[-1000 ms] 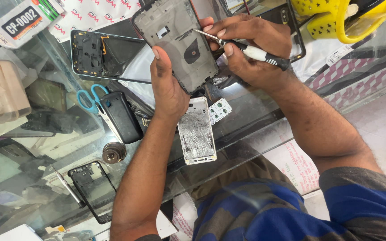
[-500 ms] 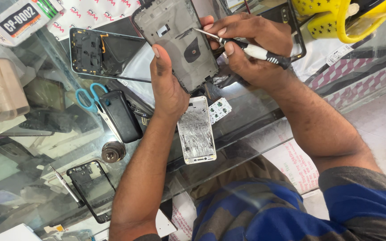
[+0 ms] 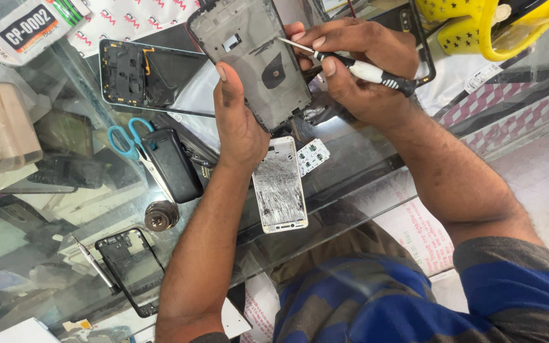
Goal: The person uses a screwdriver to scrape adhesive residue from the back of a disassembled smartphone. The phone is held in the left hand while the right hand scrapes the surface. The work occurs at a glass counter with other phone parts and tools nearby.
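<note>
My left hand (image 3: 239, 121) grips a grey opened phone frame (image 3: 249, 57) from its lower left side, holding it tilted above the glass counter. My right hand (image 3: 363, 67) holds a thin screwdriver (image 3: 363, 68) with a white and black handle; its metal tip rests on the upper right of the frame. A white phone with a cracked screen (image 3: 279, 185) lies on the glass just below my left wrist, with a small green circuit board (image 3: 311, 156) beside it.
Another opened phone body (image 3: 144, 76) lies at the upper left. Blue-handled scissors (image 3: 128, 136), a black case (image 3: 173, 165), a round metal piece (image 3: 161, 215), a black phone frame (image 3: 131, 267) and a small tool (image 3: 96, 265) sit on the glass counter (image 3: 363, 171). A yellow object (image 3: 484, 25) is top right.
The view has shifted very slightly; both hands keep the same hold on the frame and the screwdriver.
</note>
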